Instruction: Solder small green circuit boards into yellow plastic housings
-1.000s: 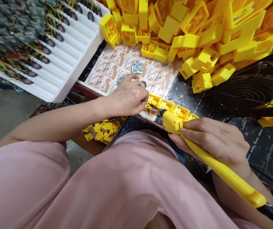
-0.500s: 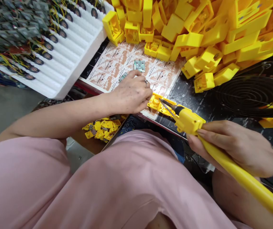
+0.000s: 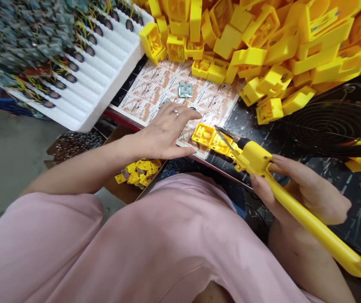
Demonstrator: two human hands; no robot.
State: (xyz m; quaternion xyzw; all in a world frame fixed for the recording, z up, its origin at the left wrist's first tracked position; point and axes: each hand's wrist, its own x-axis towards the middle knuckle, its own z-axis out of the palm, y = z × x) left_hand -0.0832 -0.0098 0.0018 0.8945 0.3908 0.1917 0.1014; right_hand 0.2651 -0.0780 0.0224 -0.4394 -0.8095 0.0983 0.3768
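My right hand (image 3: 297, 189) grips a yellow soldering iron (image 3: 294, 202), its metal tip (image 3: 223, 136) over a row of small yellow plastic housings (image 3: 212, 139) at the table's near edge. My left hand (image 3: 167, 132) lies flat and open on the patterned sheet (image 3: 155, 84), just left of the housings, fingers stretched out with a ring on one. A small green circuit board (image 3: 185, 89) lies on the sheet beyond the fingers.
A big heap of yellow plastic housings (image 3: 262, 38) fills the back. A white foam tray (image 3: 98, 80) with wired boards stands at left. A black fan grille (image 3: 328, 126) is at right. Small yellow parts (image 3: 137, 172) sit in a box below the table edge.
My left hand has opened and flattened on the sheet, drawing back left from the housings. The soldering iron has shifted right and its tip has lifted off the housings.
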